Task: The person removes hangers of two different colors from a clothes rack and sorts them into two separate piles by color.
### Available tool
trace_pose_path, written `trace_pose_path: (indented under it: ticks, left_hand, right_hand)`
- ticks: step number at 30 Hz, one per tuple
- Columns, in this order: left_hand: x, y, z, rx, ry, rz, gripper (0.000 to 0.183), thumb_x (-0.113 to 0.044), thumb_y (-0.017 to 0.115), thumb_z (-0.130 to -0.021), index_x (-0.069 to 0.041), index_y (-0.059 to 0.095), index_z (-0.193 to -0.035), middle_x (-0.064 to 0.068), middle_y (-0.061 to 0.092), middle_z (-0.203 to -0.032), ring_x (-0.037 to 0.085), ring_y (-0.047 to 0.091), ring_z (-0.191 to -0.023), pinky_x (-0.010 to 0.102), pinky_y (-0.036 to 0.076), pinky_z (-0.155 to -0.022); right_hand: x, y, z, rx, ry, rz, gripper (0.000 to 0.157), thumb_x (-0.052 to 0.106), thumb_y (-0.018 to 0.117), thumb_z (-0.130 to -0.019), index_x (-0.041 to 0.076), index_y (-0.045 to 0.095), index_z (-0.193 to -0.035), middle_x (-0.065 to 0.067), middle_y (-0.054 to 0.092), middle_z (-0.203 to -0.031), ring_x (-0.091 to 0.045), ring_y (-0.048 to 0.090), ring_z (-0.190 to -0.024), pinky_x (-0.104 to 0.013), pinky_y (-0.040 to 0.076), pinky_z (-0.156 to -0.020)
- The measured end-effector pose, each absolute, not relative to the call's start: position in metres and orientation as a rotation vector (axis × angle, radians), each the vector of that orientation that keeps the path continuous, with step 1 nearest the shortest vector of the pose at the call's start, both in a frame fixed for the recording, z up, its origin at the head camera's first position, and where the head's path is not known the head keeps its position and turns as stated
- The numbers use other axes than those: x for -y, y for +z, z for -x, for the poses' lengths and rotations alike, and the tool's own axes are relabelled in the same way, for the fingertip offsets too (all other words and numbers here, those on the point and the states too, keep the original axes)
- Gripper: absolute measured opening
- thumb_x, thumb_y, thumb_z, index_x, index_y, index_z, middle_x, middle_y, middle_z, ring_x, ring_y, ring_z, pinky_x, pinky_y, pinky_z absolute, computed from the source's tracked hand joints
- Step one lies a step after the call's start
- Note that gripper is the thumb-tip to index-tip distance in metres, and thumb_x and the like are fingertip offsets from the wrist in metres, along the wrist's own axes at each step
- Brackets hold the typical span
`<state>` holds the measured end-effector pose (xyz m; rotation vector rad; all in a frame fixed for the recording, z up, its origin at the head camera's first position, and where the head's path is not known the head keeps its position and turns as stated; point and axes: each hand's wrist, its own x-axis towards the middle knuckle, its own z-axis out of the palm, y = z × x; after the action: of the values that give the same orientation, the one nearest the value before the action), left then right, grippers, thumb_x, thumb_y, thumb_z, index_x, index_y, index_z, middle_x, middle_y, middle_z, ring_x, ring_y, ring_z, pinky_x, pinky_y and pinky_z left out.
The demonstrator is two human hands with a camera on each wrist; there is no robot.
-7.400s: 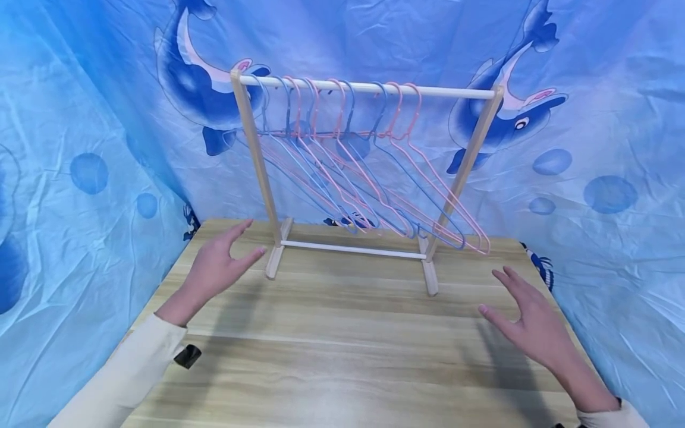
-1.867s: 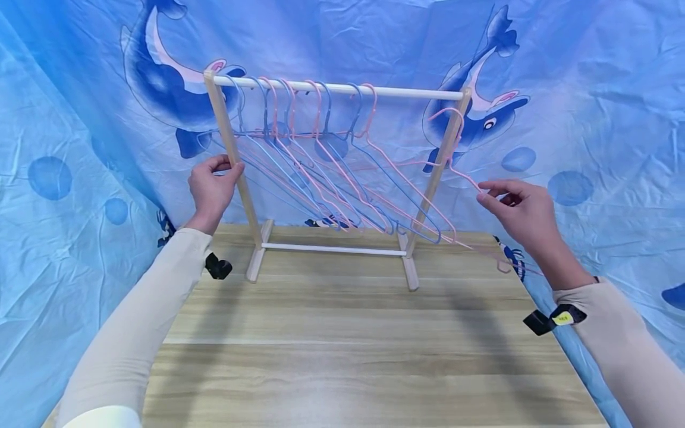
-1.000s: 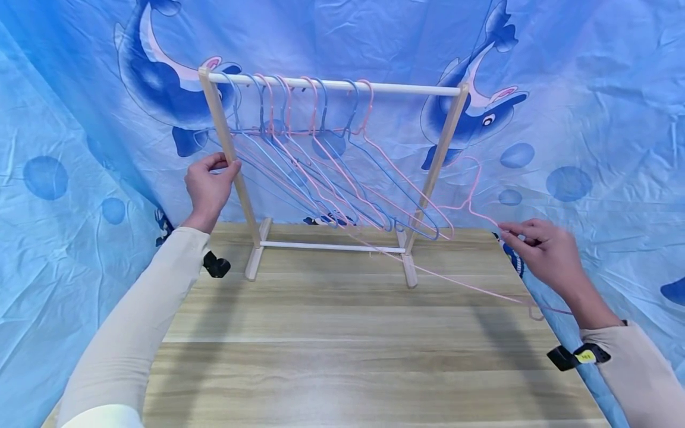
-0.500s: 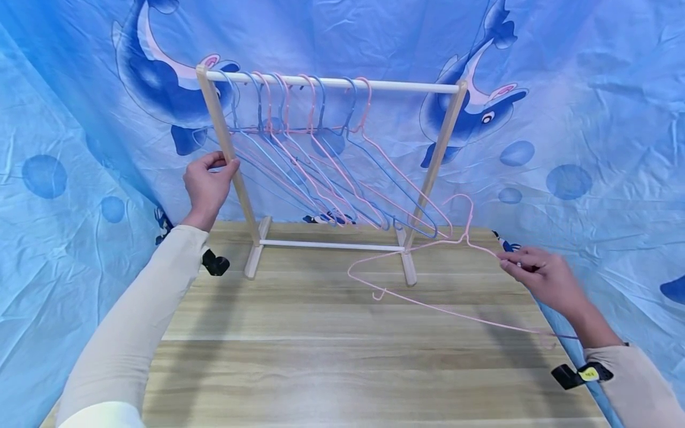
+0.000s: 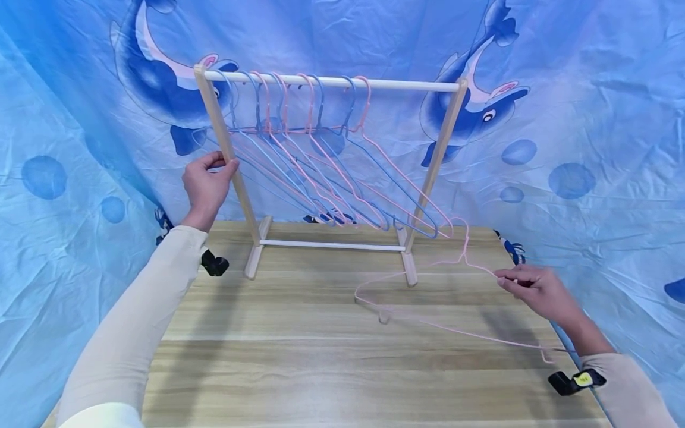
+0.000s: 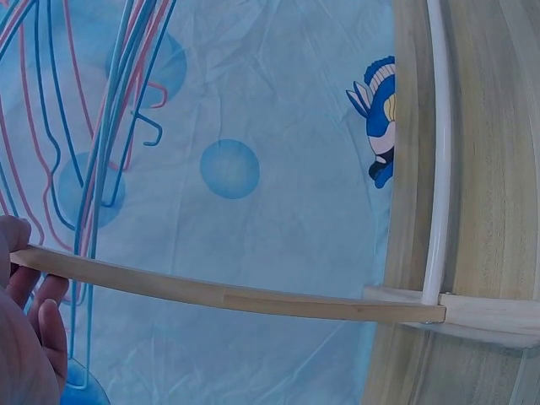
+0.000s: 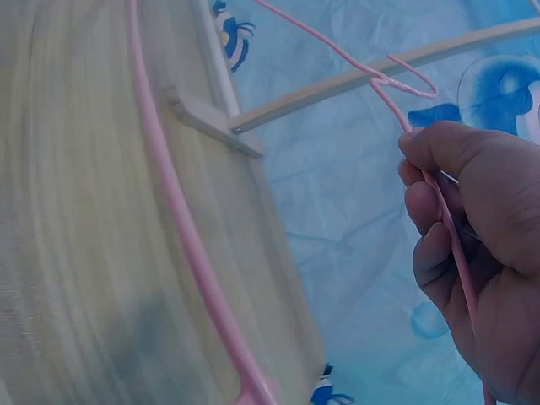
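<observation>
Lower than half a second ago, the pink hanger (image 7: 175,198) has dropped toward the tabletop along with the right hand (image 5: 540,291), while the hung row and the left hand (image 5: 206,187) look the same.

From where I stand, the blue dolphin curtain (image 5: 80,267) is the biggest thing, closing in the back and both sides. Before it spreads the wooden table (image 5: 332,374), and toward its far edge stands the rack (image 5: 441,145) on two feet, probably set back so the near boards can serve as working room. Pink and blue hangers (image 5: 311,107) hang by their hooks from the top rail (image 5: 414,85), most of them toward its left; the right stretch of the rail is bare.

That lowered pink one is off the rail, near the rack's right foot, its long bar out over the table; whether it touches the wood I can't tell. Right thumb and fingers grip it by one shoulder, which keeps the hook free. Left thumb and fingers pinch the left post (image 5: 245,205) partway up, I'd guess to steady such a light frame.
</observation>
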<state>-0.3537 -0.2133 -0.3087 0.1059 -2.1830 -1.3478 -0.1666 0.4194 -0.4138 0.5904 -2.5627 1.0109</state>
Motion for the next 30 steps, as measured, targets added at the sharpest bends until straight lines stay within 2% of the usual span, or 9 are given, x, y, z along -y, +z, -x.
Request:
trace_pose_path:
  ticks: [5,10,13,19,30]
  left_hand:
    - [0.214,-0.308,0.353,2.187,-1.351,-0.114,0.044,-0.045,0.070,-0.095,-0.016,0.074,-0.128,0.007,0.072,-0.117,0.015,0.067,-0.103,0.022,0.053,-0.081]
    - [0.213,-0.307,0.354,2.191,-1.348,-0.119,0.043,-0.045,0.070,-0.096,-0.016,0.073,-0.128,0.007,0.072,-0.118,0.015,0.066,-0.104,0.024,0.054,-0.084]
    - [0.213,-0.307,0.354,2.179,-1.355,-0.117,0.041,-0.042,0.072,-0.095,-0.016,0.074,-0.127,0.007,0.072,-0.116,0.015,0.066,-0.102,0.021,0.052,-0.079]
    - [0.213,-0.307,0.354,2.176,-1.350,-0.119,0.041,-0.042,0.072,-0.095,-0.015,0.074,-0.127,0.008,0.072,-0.116,0.013,0.066,-0.099,0.019,0.051,-0.077]
    - [0.212,-0.309,0.355,2.187,-1.348,-0.132,0.041,-0.043,0.072,-0.095,-0.016,0.074,-0.127,0.008,0.072,-0.118,0.014,0.067,-0.100,0.023,0.053,-0.081]
  right_hand:
    - [-0.426,-0.431,0.169,2.555,1.081,-0.656,0.027,-0.016,0.070,-0.087,0.001,0.079,-0.106,0.008,0.066,-0.080,-0.010,0.051,-0.059,-0.022,0.042,-0.049]
    - [-0.436,-0.448,0.171,2.579,1.110,-0.654,0.028,-0.020,0.070,-0.084,-0.001,0.078,-0.103,0.009,0.067,-0.080,-0.009,0.053,-0.057,-0.021,0.044,-0.047]
    - [-0.438,-0.453,0.172,2.606,1.099,-0.619,0.025,-0.016,0.071,-0.085,0.000,0.078,-0.103,0.006,0.067,-0.078,-0.007,0.053,-0.055,-0.021,0.044,-0.046]
    - [-0.445,-0.466,0.174,2.677,1.050,-0.540,0.021,-0.008,0.077,-0.085,0.003,0.079,-0.103,0.002,0.069,-0.082,-0.005,0.053,-0.062,-0.021,0.044,-0.050]
    - [-0.455,-0.495,0.181,2.654,1.074,-0.588,0.021,-0.011,0.079,-0.080,-0.001,0.079,-0.099,-0.002,0.070,-0.079,-0.002,0.057,-0.067,-0.017,0.047,-0.054]
